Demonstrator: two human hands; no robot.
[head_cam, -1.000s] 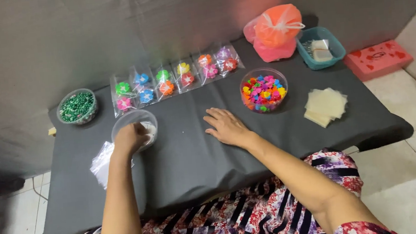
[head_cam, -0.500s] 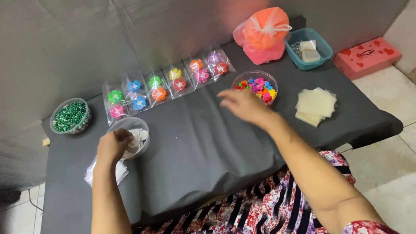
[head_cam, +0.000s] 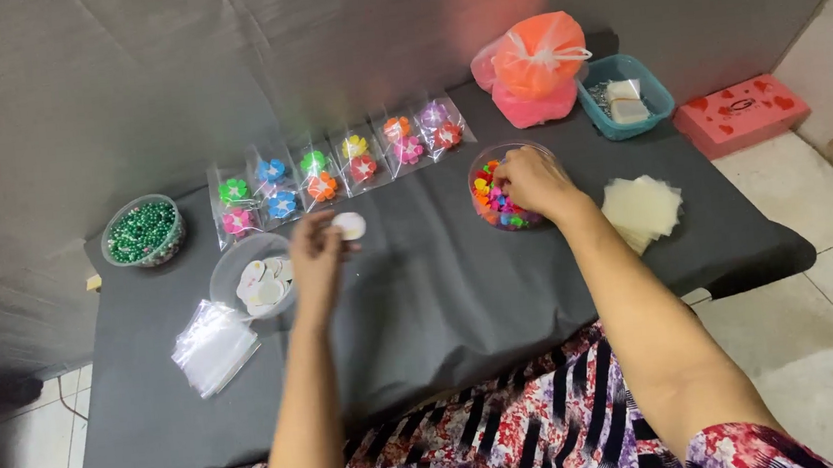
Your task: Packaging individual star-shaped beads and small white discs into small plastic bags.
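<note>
Over the dark surface [head_cam: 442, 292] we now have both hands in new places: a second ago our right hand [head_cam: 532, 182] lay flat on the cloth, and it has since travelled to the far right and dipped into the clear bowl of bright mixed pieces [head_cam: 494, 205], fingers curled down inside it, though we cannot tell if they have closed on anything. Our left hand [head_cam: 316, 258] has lifted out of the clear dish of white discs [head_cam: 255, 278] and pinches one white disc [head_cam: 350, 227] just right of that dish. So one part is picked and a second is being fetched. Along the far edge lies a row of small clear packets [head_cam: 331, 171], each holding two coloured flowers. Near left sits a stack of empty clear bags [head_cam: 210, 344]; far left, a bowl of green beads [head_cam: 142, 231]. Far right stand a tied orange bag [head_cam: 534, 58], a teal tray [head_cam: 649, 108], pale square sheets [head_cam: 643, 209] and a red box [head_cam: 742, 113].
</note>
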